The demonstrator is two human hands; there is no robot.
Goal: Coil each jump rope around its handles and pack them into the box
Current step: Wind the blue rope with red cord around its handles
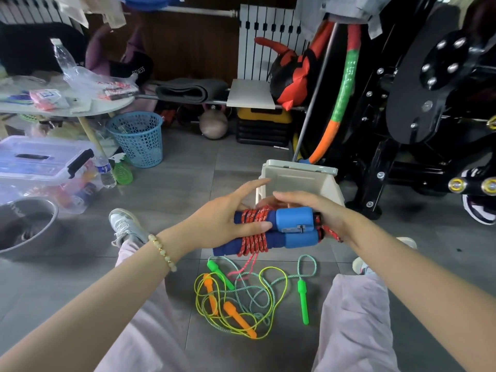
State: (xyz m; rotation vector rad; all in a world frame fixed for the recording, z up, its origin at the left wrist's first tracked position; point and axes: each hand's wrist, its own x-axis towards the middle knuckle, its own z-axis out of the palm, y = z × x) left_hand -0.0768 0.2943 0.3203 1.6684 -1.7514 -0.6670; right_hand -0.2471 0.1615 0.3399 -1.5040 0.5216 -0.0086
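Beige plastic box point(295, 181) stood open on the floor, just beyond the hands. Orange-handled rope point(239, 319) and green-handled rope point(302, 302) lay tangled on the floor below. Blue-handled jump rope point(292, 220), red cord wound round it, was held before the box: left hand point(222, 218) pinched the coils, right hand point(322, 210) gripped the handle ends.
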